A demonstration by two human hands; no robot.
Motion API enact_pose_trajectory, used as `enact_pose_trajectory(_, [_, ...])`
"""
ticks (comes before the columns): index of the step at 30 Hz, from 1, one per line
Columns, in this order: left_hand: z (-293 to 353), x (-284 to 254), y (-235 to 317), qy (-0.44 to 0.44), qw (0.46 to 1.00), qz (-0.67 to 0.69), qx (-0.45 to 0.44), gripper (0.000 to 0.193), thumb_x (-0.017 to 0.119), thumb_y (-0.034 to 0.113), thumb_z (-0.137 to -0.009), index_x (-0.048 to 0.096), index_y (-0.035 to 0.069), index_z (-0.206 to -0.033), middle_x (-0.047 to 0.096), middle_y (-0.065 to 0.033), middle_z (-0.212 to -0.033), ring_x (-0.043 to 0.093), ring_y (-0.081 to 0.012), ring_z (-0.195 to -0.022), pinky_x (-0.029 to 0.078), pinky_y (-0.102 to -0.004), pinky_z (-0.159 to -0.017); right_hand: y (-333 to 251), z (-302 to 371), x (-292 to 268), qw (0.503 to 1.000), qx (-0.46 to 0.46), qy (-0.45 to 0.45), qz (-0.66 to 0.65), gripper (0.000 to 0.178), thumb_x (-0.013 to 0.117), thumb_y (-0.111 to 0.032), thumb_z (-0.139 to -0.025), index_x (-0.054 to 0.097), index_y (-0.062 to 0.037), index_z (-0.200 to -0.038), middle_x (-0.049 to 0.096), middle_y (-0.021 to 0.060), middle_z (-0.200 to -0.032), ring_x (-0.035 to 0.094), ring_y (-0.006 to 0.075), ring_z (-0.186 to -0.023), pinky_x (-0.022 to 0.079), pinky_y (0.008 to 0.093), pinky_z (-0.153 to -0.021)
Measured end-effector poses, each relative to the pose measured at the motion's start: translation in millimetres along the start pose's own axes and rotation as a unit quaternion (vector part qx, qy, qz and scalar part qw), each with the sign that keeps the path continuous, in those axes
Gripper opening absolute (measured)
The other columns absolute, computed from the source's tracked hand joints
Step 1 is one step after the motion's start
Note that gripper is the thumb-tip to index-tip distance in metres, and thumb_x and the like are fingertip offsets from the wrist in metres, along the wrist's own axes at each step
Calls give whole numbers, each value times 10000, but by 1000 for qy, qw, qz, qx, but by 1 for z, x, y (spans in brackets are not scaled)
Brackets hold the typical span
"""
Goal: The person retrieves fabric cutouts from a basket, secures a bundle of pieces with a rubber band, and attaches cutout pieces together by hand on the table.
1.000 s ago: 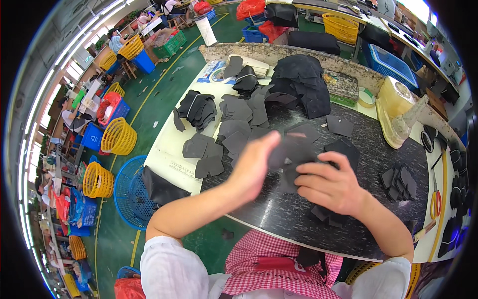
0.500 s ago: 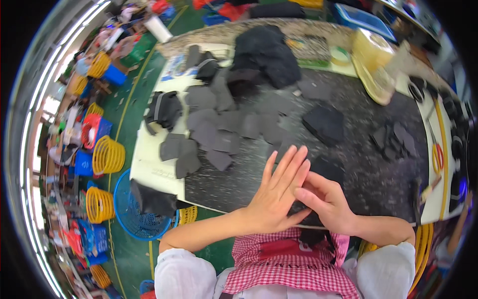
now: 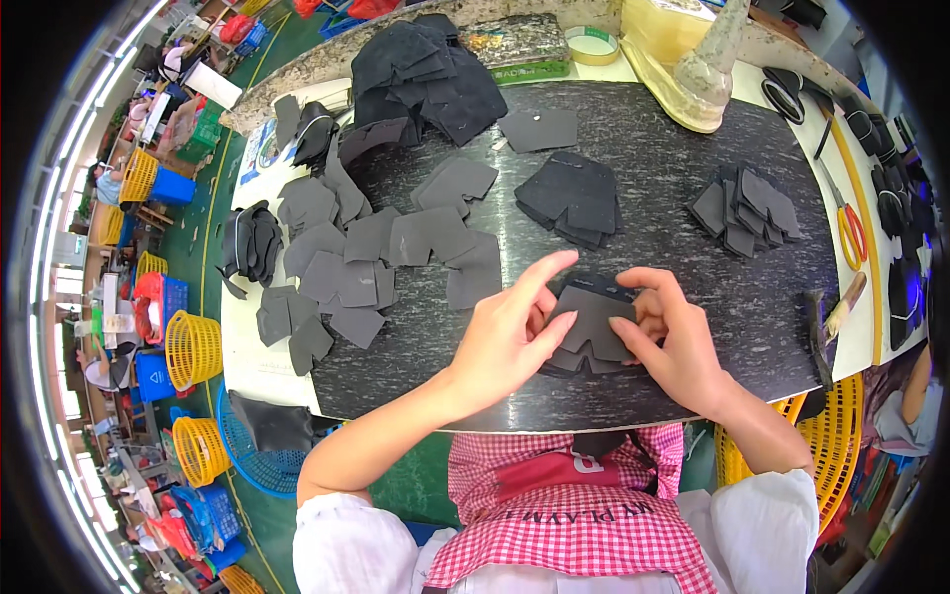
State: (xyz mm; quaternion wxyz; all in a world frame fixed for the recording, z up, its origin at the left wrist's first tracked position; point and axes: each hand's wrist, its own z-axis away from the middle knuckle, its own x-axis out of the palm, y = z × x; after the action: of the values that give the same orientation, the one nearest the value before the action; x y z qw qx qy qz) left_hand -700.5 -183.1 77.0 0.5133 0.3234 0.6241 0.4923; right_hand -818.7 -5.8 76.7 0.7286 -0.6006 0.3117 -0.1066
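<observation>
Both hands rest on a small stack of dark grey cut pieces (image 3: 592,327) near the front edge of the black worktable (image 3: 693,198). My left hand (image 3: 510,332) presses on the stack's left side, index finger stretched out over the table. My right hand (image 3: 673,332) grips the stack's right side, thumb on the top piece and fingers curled over its far edge. Several more grey pieces (image 3: 386,247) lie spread out to the left.
Other stacks of dark pieces sit at centre (image 3: 574,198), right (image 3: 744,210) and back (image 3: 426,69). A yellow machine base (image 3: 683,59), a tape roll (image 3: 592,44), scissors (image 3: 851,223) and a hammer (image 3: 826,317) lie at the table's back and right. Yellow and blue baskets (image 3: 193,346) stand on the green floor.
The view has tilted down toward the near table edge. Both hands came down from the table's middle to the front edge and now hold a gathered stack flat there.
</observation>
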Motion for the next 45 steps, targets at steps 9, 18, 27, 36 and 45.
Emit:
enact_pose_trajectory(9, [-8, 6, -9, -5, 997, -69, 32, 487, 677, 32, -833, 506, 80, -1286, 534, 0, -698, 530, -48, -531, 425, -223, -472, -1, -5, -1, 990, -21, 1, 137, 292, 634, -47, -856, 487, -48, -1108, 545, 97, -703, 611, 220, -555, 504, 319, -530])
enact_pose_trajectory(18, [-6, 6, -19, 26, 963, -201, 180, 196, 692, 20, -782, 596, 64, -947, 579, -38, -715, 539, -148, -492, 451, -283, -471, -6, 25, 2, 928, -226, -57, 292, 584, 751, -225, -718, 539, 18, -1205, 518, 182, -1269, 530, 344, -1168, 449, 405, -974])
enact_pose_trajectory(27, [-10, -44, 4, 121, 952, -246, 139, 78, 713, 34, -795, 635, 36, -803, 525, -15, -609, 470, -72, -487, 368, -236, -445, -10, -81, -20, 888, -322, 74, 319, 365, 649, -59, -788, 563, 6, -1136, 535, 153, -1189, 542, 335, -1060, 465, 392, -903])
enact_pose_trajectory(36, [-49, 8, -9, 32, 893, -320, 315, 388, 683, 91, -771, 557, -2, -1126, 547, -173, -1191, 535, -355, -1099, 430, -439, -970, 19, -118, -34, 982, -146, 107, 50, 200, 618, -121, -873, 664, 33, -993, 667, 113, -1040, 617, 206, -987, 473, 301, -863])
enact_pose_trajectory(45, [-57, -81, -24, 84, 867, -379, 312, 378, 614, 126, -821, 561, 34, -1184, 595, -109, -1118, 531, -297, -1069, 413, -419, -903, -17, -8, -14, 906, -277, -92, 306, 411, 756, -191, -715, 630, -16, -1066, 606, 165, -1151, 572, 353, -999, 439, 411, -892])
